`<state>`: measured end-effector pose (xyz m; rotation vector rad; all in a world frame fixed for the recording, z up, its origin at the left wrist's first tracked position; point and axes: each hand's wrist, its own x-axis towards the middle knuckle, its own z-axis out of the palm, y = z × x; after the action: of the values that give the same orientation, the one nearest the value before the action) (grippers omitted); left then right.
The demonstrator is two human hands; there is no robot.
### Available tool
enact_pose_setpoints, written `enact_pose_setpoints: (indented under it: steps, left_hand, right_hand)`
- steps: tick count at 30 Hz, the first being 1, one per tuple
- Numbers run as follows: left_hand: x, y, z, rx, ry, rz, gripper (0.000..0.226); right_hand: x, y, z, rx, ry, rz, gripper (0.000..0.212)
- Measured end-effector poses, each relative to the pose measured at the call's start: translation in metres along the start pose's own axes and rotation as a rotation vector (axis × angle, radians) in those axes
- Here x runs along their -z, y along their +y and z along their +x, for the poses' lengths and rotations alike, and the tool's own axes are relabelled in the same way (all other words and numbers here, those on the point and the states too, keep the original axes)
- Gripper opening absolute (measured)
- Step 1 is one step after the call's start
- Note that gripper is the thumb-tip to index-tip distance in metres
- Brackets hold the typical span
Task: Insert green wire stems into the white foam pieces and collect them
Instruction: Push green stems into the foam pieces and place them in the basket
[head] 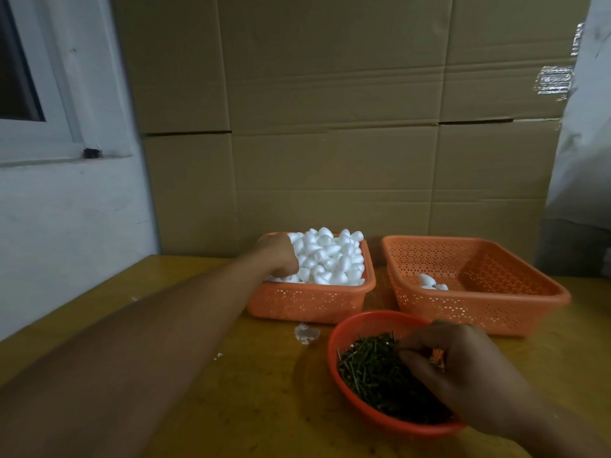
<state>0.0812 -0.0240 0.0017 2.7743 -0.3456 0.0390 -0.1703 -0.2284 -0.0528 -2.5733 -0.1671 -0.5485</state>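
Observation:
An orange basket at centre is heaped with white foam pieces. My left hand reaches into its left side, fingers curled down among the foam; what they hold is hidden. A round red bowl nearer me holds a pile of green wire stems. My right hand is over the bowl's right half, fingertips bent and pinching down at the stems. A second orange basket on the right holds a few foam pieces.
All three containers stand on a yellow wooden table. White foam crumbs lie in front of the centre basket. Stacked cardboard boxes form a wall right behind the baskets. A white wall with a window is at left.

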Motion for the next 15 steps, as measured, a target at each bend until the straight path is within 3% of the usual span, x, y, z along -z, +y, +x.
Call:
enact_pose_setpoints:
  steps: [3,9,15]
  left_hand:
    - [0.0,-0.001,-0.003,-0.052,0.023,-0.048,0.075]
    - [0.0,0.002,-0.018,-0.082,0.176,-0.12,0.015]
    - [-0.004,0.013,-0.055,-0.224,0.324,-0.229,0.018]
  right_hand:
    - [0.0,0.001,0.0,-0.013,-0.002,-0.001,0.012]
    - [-0.001,0.0,0.0,0.0,-0.009,-0.013,0.012]
    - [0.0,0.0,0.0,-0.006,0.001,-0.012,0.011]
